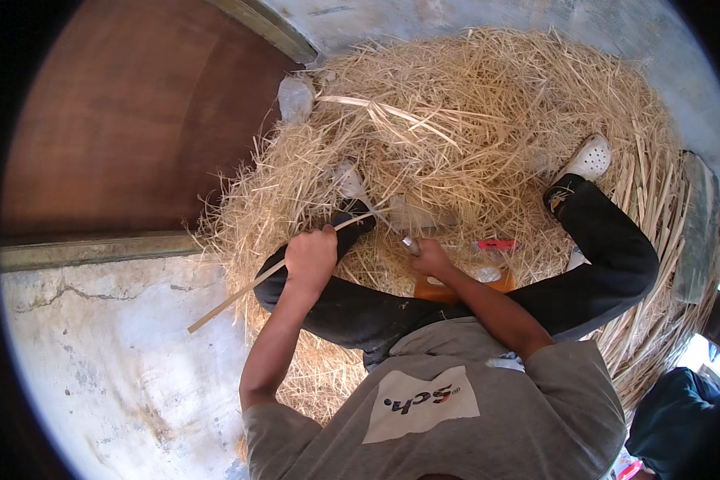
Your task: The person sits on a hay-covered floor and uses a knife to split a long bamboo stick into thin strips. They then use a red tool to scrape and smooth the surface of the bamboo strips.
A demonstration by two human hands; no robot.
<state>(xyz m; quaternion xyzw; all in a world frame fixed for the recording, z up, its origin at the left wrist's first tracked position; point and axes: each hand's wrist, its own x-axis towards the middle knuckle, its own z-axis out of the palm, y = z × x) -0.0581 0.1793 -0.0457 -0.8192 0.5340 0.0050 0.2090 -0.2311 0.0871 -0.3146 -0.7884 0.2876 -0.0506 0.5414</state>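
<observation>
My left hand (310,260) is closed around a long, thin, pale strip that looks like split bamboo (228,302). The strip slants from the lower left up to the right, across my left knee. Gripped in my right hand (434,259) is a knife (410,245), its metal-collared handle showing above the fist. Its blade points up and left, close to the strip's far end; whether the two touch I cannot tell. Below both hands lie my bent legs in black trousers (352,312).
Pale shavings (472,104) form a large heap around my feet in white clogs (592,157). Longer strips (648,192) lie along the right. A red object (496,245) and an orange plastic item (500,282) are near my right forearm. At left stand a brown door (136,120) and a cracked wall (120,344).
</observation>
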